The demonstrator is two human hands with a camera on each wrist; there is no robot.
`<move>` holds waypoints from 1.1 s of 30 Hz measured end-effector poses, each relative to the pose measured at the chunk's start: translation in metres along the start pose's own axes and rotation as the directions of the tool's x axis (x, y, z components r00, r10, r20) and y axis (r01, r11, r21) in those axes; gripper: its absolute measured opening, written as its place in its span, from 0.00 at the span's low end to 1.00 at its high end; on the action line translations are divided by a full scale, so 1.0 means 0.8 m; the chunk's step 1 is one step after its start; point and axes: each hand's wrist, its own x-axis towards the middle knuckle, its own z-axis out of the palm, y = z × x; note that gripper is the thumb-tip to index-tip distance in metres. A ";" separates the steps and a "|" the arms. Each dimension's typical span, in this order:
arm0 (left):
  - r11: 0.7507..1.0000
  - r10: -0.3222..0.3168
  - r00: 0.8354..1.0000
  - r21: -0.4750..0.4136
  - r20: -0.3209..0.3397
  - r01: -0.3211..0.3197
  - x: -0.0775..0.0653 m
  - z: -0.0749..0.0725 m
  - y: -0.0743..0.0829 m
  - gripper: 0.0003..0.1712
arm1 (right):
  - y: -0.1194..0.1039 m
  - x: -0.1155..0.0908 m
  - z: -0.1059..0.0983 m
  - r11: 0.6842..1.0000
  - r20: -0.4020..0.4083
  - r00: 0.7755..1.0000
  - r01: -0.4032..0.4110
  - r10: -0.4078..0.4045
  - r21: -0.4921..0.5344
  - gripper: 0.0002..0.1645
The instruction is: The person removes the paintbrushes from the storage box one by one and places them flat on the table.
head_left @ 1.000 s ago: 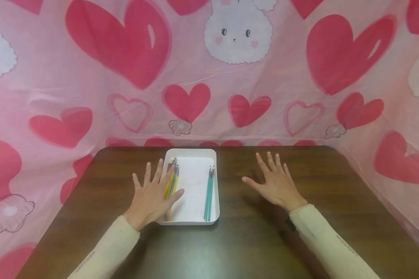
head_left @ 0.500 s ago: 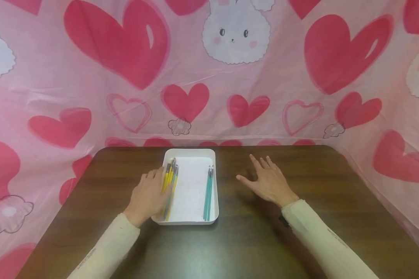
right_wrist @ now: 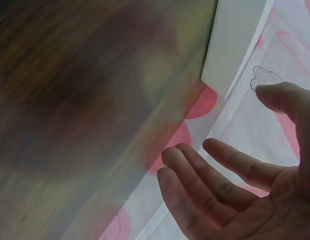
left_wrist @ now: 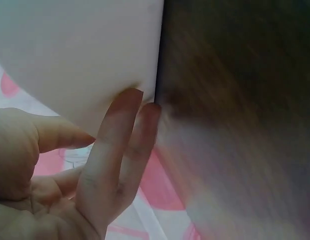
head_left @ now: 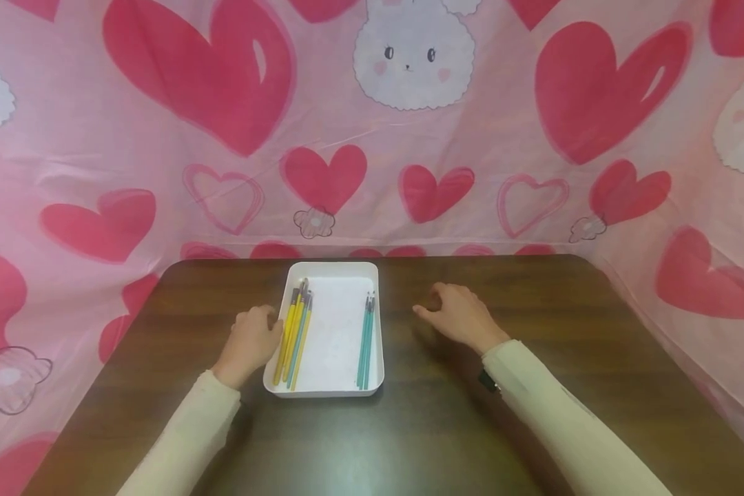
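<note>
A white tray (head_left: 335, 331) stands on the table. Along its left side lie several yellow and blue-green paintbrushes (head_left: 294, 337), bristles toward the back. A few teal paintbrushes (head_left: 365, 344) lie along its right side. My left hand (head_left: 248, 344) is at the tray's left wall; in the left wrist view its fingertips (left_wrist: 127, 100) touch the outer wall low down, with the thumb close to the rim. To the right of the tray, my right hand (head_left: 461, 317) hovers apart from it, palm inward and fingers loosely bent, holding nothing. The right wrist view shows the tray's wall (right_wrist: 235, 45) beyond those fingers.
The brown wooden table (head_left: 378, 448) spreads around the tray. Behind it and at both sides hangs a pink cloth (head_left: 322, 124) with hearts and rabbit faces. A dark band (head_left: 488, 380) shows at the right wrist.
My left hand has drawn back from above the left brushes to the tray's outer left side. The right hand has moved left toward the tray, its spread fingers now bent. The brushes stay put.
</note>
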 end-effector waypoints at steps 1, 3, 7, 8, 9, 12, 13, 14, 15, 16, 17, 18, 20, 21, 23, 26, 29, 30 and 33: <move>1.000 -0.002 1.000 -0.004 -0.004 0.002 0.001 0.000 0.000 0.27 | -0.002 0.002 0.000 1.000 0.005 1.000 0.000 0.000 0.004 0.41; 1.000 -0.005 1.000 -0.014 -0.019 0.005 0.001 0.001 0.000 0.25 | -0.006 0.005 0.000 1.000 0.012 1.000 -0.003 0.003 0.013 0.39; 0.999 -0.010 0.999 -0.038 -0.048 0.009 0.004 0.002 0.001 0.22 | -0.015 0.012 0.000 0.999 0.023 1.000 -0.008 0.007 0.047 0.33; 0.999 -0.014 0.999 -0.046 -0.050 0.012 0.004 0.003 0.001 0.22 | -0.016 0.013 0.000 0.998 0.026 1.000 -0.009 0.008 0.060 0.31; 0.998 -0.018 0.999 -0.055 -0.050 0.015 0.004 0.003 0.001 0.22 | -0.018 0.015 0.000 0.997 0.030 1.000 -0.011 0.009 0.071 0.29; 0.997 -0.025 0.998 -0.074 -0.051 0.021 0.005 0.004 0.001 0.23 | -0.023 0.020 -0.001 0.995 0.036 0.999 -0.015 0.011 0.104 0.23; 0.997 -0.025 0.998 -0.079 -0.052 0.021 0.005 0.005 0.001 0.23 | -0.025 0.022 -0.001 0.994 0.039 0.999 -0.014 0.010 0.111 0.21; 0.996 -0.027 0.998 -0.085 -0.051 0.022 0.006 0.005 0.001 0.23 | -0.026 0.023 -0.001 0.993 0.042 0.999 -0.014 0.009 0.120 0.20; 0.996 -0.029 0.998 -0.089 -0.051 0.024 0.006 0.005 0.001 0.23 | -0.028 0.025 -0.001 0.992 0.045 0.999 -0.012 0.007 0.126 0.18; 0.995 -0.030 0.998 -0.092 -0.052 0.025 0.007 0.006 0.002 0.23 | -0.030 0.027 -0.001 0.991 0.047 0.999 -0.010 0.004 0.133 0.17; 0.995 -0.031 0.998 -0.094 -0.052 0.025 0.008 0.006 0.002 0.23 | -0.032 0.029 -0.001 0.990 0.051 0.999 -0.009 0.001 0.140 0.15; 0.995 -0.031 0.998 -0.096 -0.053 0.026 0.008 0.007 0.002 0.23 | -0.034 0.031 0.000 0.988 0.058 0.998 -0.014 0.005 0.154 0.15; 0.995 -0.033 0.998 -0.099 -0.051 0.028 0.010 0.008 0.002 0.22 | -0.038 0.034 0.000 0.984 0.074 0.997 -0.018 0.005 0.179 0.13; 0.995 -0.035 0.998 -0.100 -0.052 0.030 0.011 0.009 0.003 0.22 | -0.041 0.035 0.001 0.981 0.082 0.997 -0.023 0.007 0.191 0.13; 0.994 -0.040 0.998 -0.103 -0.052 0.035 0.013 0.010 0.003 0.22 | -0.046 0.038 0.002 0.976 0.099 0.995 -0.034 0.013 0.216 0.12; 0.993 -0.049 0.997 -0.109 -0.054 0.043 0.014 0.012 0.004 0.22 | -0.056 0.041 0.004 0.974 0.112 0.994 -0.033 0.008 0.223 0.11; 0.992 -0.054 0.997 -0.117 -0.060 0.047 0.016 0.012 0.006 0.22 | -0.066 0.042 0.005 0.976 0.116 0.993 -0.035 0.010 0.216 0.09; 0.992 -0.055 0.997 -0.119 -0.060 0.048 0.016 0.013 0.006 0.22 | -0.068 0.042 0.006 0.976 0.116 0.993 -0.038 0.014 0.212 0.09; 0.992 -0.053 0.997 -0.119 -0.056 0.046 0.018 0.013 0.008 0.22 | -0.076 0.043 0.006 0.976 0.115 0.993 -0.061 0.038 0.209 0.08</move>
